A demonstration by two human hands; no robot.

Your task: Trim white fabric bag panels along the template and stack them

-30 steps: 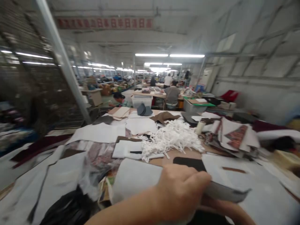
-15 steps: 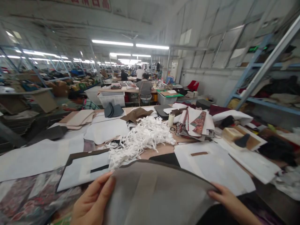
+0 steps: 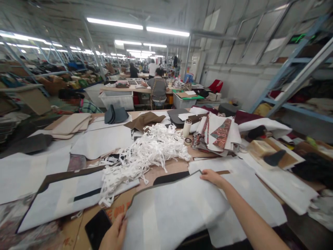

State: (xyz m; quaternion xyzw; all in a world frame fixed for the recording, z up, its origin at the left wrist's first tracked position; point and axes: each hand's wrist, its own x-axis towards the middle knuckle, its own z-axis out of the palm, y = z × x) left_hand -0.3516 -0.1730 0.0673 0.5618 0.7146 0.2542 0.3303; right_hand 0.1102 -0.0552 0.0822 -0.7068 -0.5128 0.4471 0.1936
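Where both hands (image 3: 116,230) (image 3: 213,177) pinch, pale panel (image 3: 177,201), dark-edged, perhaps fabric.

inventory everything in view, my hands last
held flat panel with dark edge: one, white, between both hands
tangled heap of thin strips: one, white, mid-table
phone-like flat rectangle: one, black, beside left hand
cylindrical container: one, cream, beyond heap, right
folded patterned fabric stack: one, red-brown and white, right of container
crumpled cloth: one, brown, behind heap
curved pieces: several, dark grey, table's far edge
stacked flat panels: several, beige, far left
loose panels: several, white, both sides
worktable: one, brownish, underneath
tube lights: several, white, overhead
metal shelf frame: one, light blue, right
people: at least four, mixed clothing, background
background clutter: too blurred to count
left hand: one, bare, gripping panel's left edge
right hand: one, bare, pinching panel's far corner
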